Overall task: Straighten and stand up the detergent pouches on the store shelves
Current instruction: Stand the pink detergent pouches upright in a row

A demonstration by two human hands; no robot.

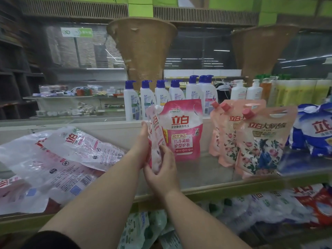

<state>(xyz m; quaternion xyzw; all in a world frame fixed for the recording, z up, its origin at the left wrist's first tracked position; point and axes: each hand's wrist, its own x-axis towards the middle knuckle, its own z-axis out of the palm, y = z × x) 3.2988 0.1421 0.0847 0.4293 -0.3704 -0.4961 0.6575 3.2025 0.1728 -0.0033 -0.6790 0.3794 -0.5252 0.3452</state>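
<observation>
Pink pouch (155,139), pale and seen edge-on, is held upright at frame centre between both hands, just left of a standing pink pouch (182,130) on the glass shelf (206,169). The left hand (142,141) lies flat against its left face, fingers straight and together; the right hand (162,169) curls round its lower edge, fingers (164,149) clamped on the front. To the left, flat pouches (62,159) lie in a heap, not yet stood up. To the right, floral pouches (258,141) stand, with blue bags (312,130) beyond; white bottles (161,94) line the back.

To do this step well, I would turn the held pouch face-forward, spread its base flat on the shelf, and lean it lightly on its neighbour — letting go only once it balances. Soft pouches slump, so settle the liquid downward first.
</observation>
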